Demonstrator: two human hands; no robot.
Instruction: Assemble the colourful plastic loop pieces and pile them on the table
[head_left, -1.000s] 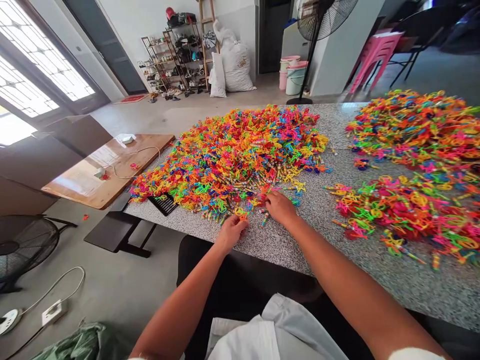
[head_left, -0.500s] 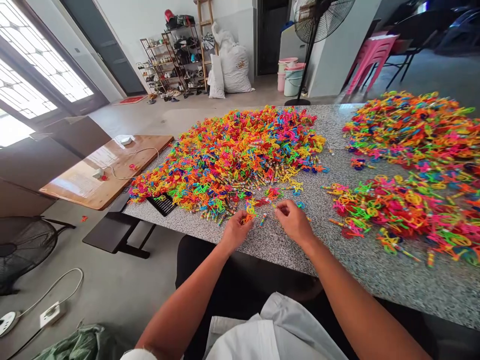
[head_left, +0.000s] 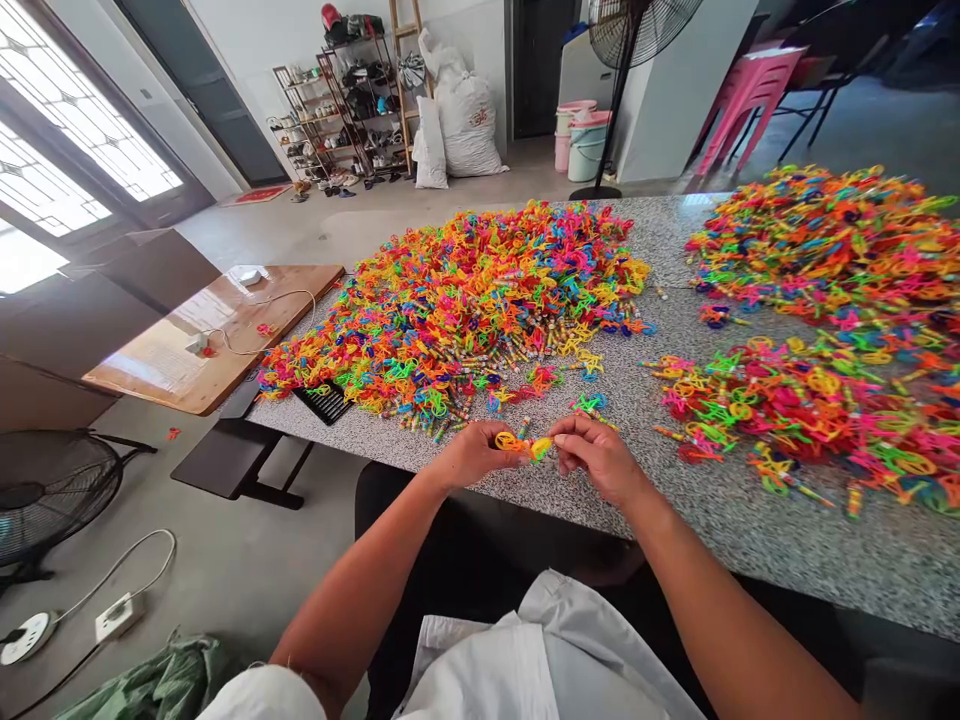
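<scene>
Clothing of the person: a creased white top with a short left sleeve, worn with black trousers; forearms, left hand and right hand are bare.

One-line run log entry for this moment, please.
left hand: holds orange piece | right hand: fingertips at yellow piece | colourful pile: beyond hands, on speckled table

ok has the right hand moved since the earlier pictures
Yes: against the speckled table, the right hand has drawn back from the large multicoloured pile, toward the near edge.
</scene>
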